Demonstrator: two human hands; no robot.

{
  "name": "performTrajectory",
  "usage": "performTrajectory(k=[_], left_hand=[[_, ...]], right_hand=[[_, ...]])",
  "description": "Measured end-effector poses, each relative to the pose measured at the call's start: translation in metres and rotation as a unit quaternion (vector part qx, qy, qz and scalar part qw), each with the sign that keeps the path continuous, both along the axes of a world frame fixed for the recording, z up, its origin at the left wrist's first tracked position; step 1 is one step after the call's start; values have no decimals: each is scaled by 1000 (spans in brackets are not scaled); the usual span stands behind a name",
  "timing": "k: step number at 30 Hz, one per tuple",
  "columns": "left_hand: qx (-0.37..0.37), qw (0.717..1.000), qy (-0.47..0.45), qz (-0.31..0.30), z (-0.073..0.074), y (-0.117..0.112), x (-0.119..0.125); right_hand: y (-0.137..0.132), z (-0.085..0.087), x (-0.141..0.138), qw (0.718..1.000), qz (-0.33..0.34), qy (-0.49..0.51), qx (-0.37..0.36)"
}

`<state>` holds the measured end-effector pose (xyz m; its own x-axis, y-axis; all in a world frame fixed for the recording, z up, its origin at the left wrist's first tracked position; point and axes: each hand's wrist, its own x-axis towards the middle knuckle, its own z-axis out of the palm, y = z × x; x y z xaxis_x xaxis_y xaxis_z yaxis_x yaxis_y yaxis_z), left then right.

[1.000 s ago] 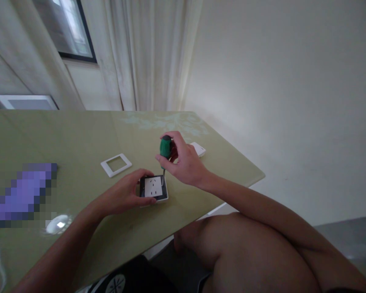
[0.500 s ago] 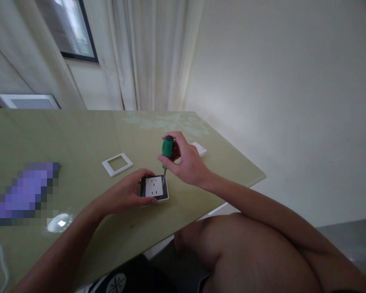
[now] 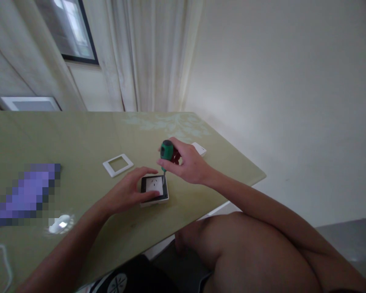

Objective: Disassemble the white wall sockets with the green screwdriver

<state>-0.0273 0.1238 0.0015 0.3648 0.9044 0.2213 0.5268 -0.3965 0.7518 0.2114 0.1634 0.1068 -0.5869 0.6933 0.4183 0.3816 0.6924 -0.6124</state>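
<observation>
A white wall socket [image 3: 153,184] with a dark surround lies face up on the table. My left hand [image 3: 126,191] holds it from the left, its thumb across the white face and its index finger at the far edge. In my right hand [image 3: 189,162] is a screwdriver [image 3: 166,149] with a green and black handle, gripped between thumb and fingers. The metal shaft points down, and its tip meets the right side of the socket, by the edge of the white face. The tip itself is too small to make out.
A white cover frame [image 3: 123,169] lies left of the socket. Behind my right hand sits a small white box-like piece [image 3: 199,148]. A blurred purple item [image 3: 27,193] and a white cable [image 3: 6,260] are at the left. The table edge [image 3: 198,219] runs close to my legs.
My left thumb has moved from the socket's near edge onto its white face, and the index finger has lifted a little. The screwdriver handle has dipped slightly and shifted left with my right hand.
</observation>
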Motion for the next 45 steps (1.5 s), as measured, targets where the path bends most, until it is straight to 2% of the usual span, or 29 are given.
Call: performTrajectory(k=[3, 7, 10, 12, 14, 19, 24, 29, 35, 37, 41, 43, 45], left_hand=[[35, 998, -58, 9, 4, -2, 19], [31, 995, -94, -7, 6, -2, 45], [24, 992, -120, 39, 2, 2, 54], [33, 986, -134, 91, -2, 5, 54], [39, 981, -154, 114, -4, 8, 52], [20, 985, -168, 36, 0, 10, 46], [47, 977, -173, 113, 2, 10, 49], [20, 982, -184, 33, 5, 7, 44], [49, 974, -201, 94, 9, 6, 49], [43, 974, -204, 82, 9, 6, 48], [19, 983, -182, 13, 10, 7, 43], [20, 984, -177, 22, 9, 8, 43], [32, 981, -183, 62, 9, 9, 46]], right_hand=[[-1, -3, -4, 1000, 11, 28, 2], [0, -10, -9, 998, 8, 67, -18], [2, -16, -12, 992, 22, 112, -46], [3, -18, -13, 988, 31, 138, -63], [3, -18, -14, 986, 24, 149, -74], [4, -18, -16, 985, -13, 158, -72], [4, -20, -17, 987, -6, 150, -62], [3, -19, -17, 986, -3, 158, -49], [0, -17, -19, 987, 11, 143, -70], [0, -17, -19, 987, 14, 143, -72], [1, -18, -19, 986, 8, 153, -68], [1, -17, -18, 987, 8, 149, -66], [0, -16, -18, 987, 11, 143, -70]])
